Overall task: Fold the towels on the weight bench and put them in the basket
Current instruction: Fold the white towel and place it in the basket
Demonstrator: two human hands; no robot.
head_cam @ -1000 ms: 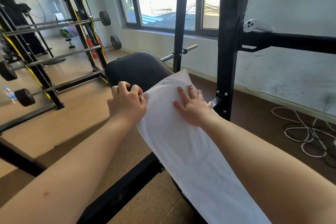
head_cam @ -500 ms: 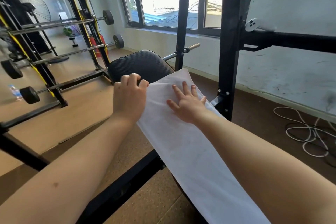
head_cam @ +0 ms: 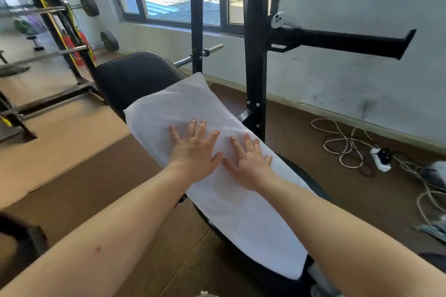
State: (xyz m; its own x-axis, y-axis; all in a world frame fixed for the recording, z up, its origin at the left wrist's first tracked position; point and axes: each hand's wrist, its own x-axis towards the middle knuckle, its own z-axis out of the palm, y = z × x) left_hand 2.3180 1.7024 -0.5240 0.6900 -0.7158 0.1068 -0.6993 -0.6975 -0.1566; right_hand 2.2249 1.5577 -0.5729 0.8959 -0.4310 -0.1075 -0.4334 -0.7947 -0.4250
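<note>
Fingers (head_cam: 191, 128) spread flat on the towel (head_cam: 241, 212).
Weight bench (head_cam: 135, 75) carries the towel lengthwise; my left hand (head_cam: 193, 154), curled at its edge a second ago, now presses beside my right hand (head_cam: 251, 166): smoothed, I judge, next fold due.

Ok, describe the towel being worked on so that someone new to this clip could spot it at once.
From the black steel rack post in mid-frame, the black padded weight bench runs toward the camera. The long white cloth towel lies lengthwise on it, under the flat left hand and right hand. Its neighbours are dark: bare black pad beyond its far end, brown floor either side.
</note>
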